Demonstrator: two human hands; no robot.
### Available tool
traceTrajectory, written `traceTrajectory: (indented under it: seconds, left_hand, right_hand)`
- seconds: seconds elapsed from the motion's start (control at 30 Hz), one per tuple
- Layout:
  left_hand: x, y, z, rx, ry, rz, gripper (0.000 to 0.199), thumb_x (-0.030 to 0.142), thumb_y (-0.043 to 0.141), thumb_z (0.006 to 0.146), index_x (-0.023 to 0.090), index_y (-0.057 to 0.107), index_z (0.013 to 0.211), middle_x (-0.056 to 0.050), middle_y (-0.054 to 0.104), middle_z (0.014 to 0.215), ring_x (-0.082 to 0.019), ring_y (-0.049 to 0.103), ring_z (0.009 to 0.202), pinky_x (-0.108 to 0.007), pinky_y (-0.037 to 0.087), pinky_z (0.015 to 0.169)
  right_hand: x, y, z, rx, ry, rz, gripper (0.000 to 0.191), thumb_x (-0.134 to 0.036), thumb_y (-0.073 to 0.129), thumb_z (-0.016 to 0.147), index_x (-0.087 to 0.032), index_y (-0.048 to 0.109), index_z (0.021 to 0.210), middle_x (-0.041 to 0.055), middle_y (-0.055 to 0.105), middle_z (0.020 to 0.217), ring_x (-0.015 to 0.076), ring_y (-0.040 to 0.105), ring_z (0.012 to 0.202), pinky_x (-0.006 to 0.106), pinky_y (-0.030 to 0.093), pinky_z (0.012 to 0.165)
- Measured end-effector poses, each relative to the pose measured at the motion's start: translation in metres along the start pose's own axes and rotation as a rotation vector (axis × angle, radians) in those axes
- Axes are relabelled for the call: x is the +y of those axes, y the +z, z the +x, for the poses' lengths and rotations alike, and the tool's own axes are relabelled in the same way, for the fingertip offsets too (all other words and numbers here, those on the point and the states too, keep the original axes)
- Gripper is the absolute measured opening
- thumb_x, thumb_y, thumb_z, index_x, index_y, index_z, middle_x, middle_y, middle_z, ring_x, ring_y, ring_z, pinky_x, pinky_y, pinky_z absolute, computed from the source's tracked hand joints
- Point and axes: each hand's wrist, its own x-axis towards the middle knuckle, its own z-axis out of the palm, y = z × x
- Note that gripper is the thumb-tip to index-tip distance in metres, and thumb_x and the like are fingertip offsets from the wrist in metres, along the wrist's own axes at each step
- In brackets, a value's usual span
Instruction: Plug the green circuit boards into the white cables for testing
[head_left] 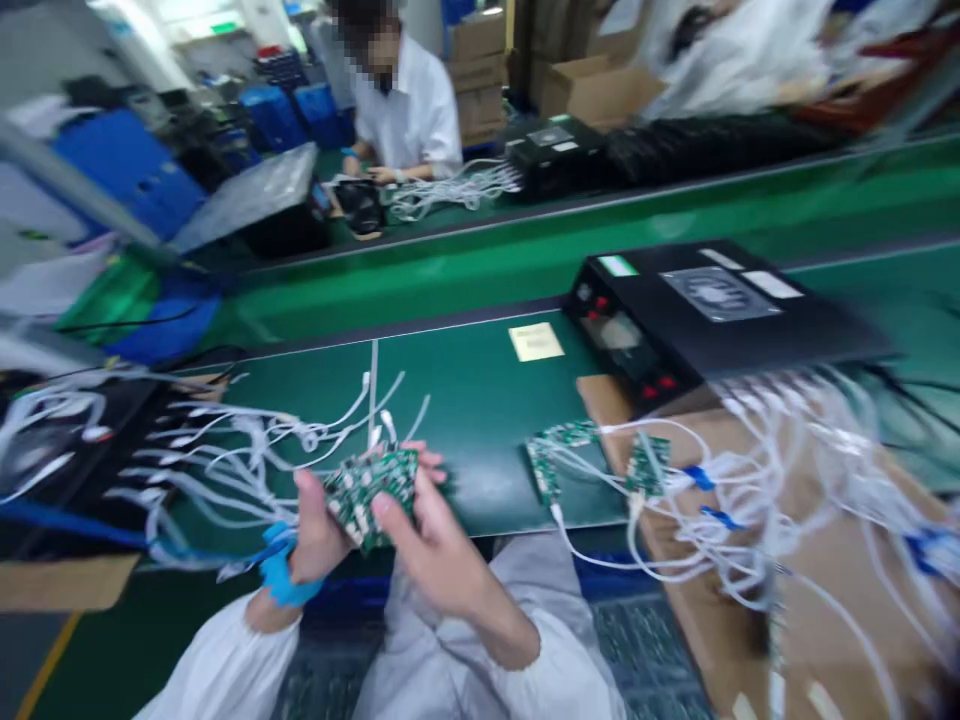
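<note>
Several green circuit boards [375,485] are held together between my two hands above the front of the green table. My left hand [319,535], with a blue band round the wrist, grips their left side. My right hand [431,540] holds them from the right, its thumb lying on top and its fingers beyond. White cables [255,450] spread over the table to the left of the boards. On the right, more green boards [544,465] lie on the table with white cables plugged in.
A black box [720,300] with red lights stands at the right, white cables running from its front over a cardboard sheet [622,430]. A yellow note [536,342] lies near the back edge. Beyond the green divider [450,260] sits a person [420,110] in white.
</note>
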Motion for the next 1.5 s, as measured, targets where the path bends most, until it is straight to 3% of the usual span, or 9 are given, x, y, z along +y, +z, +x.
traceTrajectory:
  seconds: [0.13,0.23,0.37,0.53,0.7,1.03,1.2,1.37,1.5]
  left_hand:
    - [0.016,-0.016,0.013,0.127,0.134,-0.400,0.100,0.104,0.043,0.063,0.029,0.074,0.122,-0.008,0.073,0.123,-0.035,0.054,0.137,-0.046,0.051,0.110]
    - [0.016,-0.041,0.026,0.185,0.175,-0.520,0.067,0.074,0.073,0.073,0.018,0.075,0.109,-0.011,0.075,0.114,-0.034,0.061,0.128,-0.044,0.053,0.108]
    - [0.021,-0.075,0.053,0.360,0.116,-0.748,0.024,0.033,0.066,0.089,0.012,0.072,0.096,-0.011,0.075,0.097,-0.025,0.072,0.104,-0.037,0.057,0.099]
    - [0.041,-0.128,0.087,0.514,-0.025,-1.058,0.020,0.017,0.048,0.096,0.014,0.057,0.080,-0.005,0.066,0.073,-0.014,0.068,0.075,-0.031,0.062,0.081]
    - [0.046,-0.164,0.107,0.456,-0.141,-0.941,0.016,0.009,0.053,0.090,0.017,0.051,0.076,-0.001,0.057,0.065,-0.013,0.062,0.065,-0.030,0.062,0.068]
    - [0.031,-0.151,0.134,0.324,-0.172,-0.726,0.019,-0.005,0.053,0.087,0.010,0.057,0.078,-0.009,0.068,0.079,-0.020,0.074,0.084,-0.037,0.064,0.082]
    - [0.027,-0.151,0.139,0.286,-0.146,-0.717,0.013,0.002,0.062,0.091,0.008,0.062,0.079,-0.011,0.070,0.082,-0.020,0.075,0.085,-0.033,0.064,0.083]
    - [0.026,-0.149,0.140,0.223,-0.103,-0.714,0.013,0.006,0.061,0.094,0.007,0.064,0.082,-0.012,0.072,0.085,-0.021,0.075,0.085,-0.030,0.063,0.076]
    - [0.023,-0.147,0.141,0.204,-0.097,-0.710,0.011,0.009,0.065,0.093,0.009,0.064,0.083,-0.013,0.073,0.089,-0.020,0.075,0.083,-0.028,0.061,0.074]
  right_hand:
    - [0.007,0.039,0.046,0.050,-0.071,-0.013,0.056,-0.052,0.051,0.102,-0.025,0.040,0.150,0.0079,0.051,0.149,0.0199,0.045,0.144,0.038,0.040,0.121]
    - [0.009,0.067,0.082,0.078,-0.123,-0.079,0.043,-0.053,0.048,0.103,-0.022,0.049,0.132,0.0103,0.056,0.141,0.0191,0.055,0.134,0.037,0.045,0.115]
    - [0.005,0.087,0.122,0.045,-0.140,-0.305,0.040,-0.050,0.044,0.105,-0.018,0.049,0.128,0.0139,0.063,0.130,0.0222,0.061,0.126,0.042,0.048,0.111]
    - [-0.015,0.055,0.155,0.137,-0.131,-0.871,0.039,-0.042,0.051,0.105,-0.009,0.059,0.124,0.0196,0.069,0.118,0.0287,0.068,0.113,0.047,0.052,0.101]
    - [-0.023,0.022,0.180,0.265,0.138,-1.333,0.030,-0.037,0.054,0.104,-0.011,0.068,0.111,0.0200,0.074,0.111,0.0344,0.069,0.113,0.046,0.051,0.096]
    - [0.005,0.043,0.222,0.177,0.218,-1.215,0.020,-0.020,0.064,0.095,-0.012,0.070,0.113,0.0198,0.074,0.117,0.0302,0.072,0.112,0.037,0.053,0.090]
    - [0.013,0.039,0.210,0.095,-0.084,-0.967,0.017,-0.029,0.060,0.101,-0.020,0.071,0.110,0.0027,0.078,0.097,0.0136,0.073,0.088,0.022,0.052,0.080]
    - [0.023,0.042,0.192,0.219,-0.504,-0.987,0.017,-0.026,0.062,0.099,-0.018,0.077,0.102,0.0055,0.074,0.088,0.0183,0.067,0.078,0.029,0.050,0.075]
    - [0.026,0.043,0.191,0.211,-0.636,-1.102,0.021,-0.026,0.060,0.101,-0.018,0.079,0.104,0.0071,0.074,0.087,0.0210,0.065,0.082,0.032,0.049,0.078]
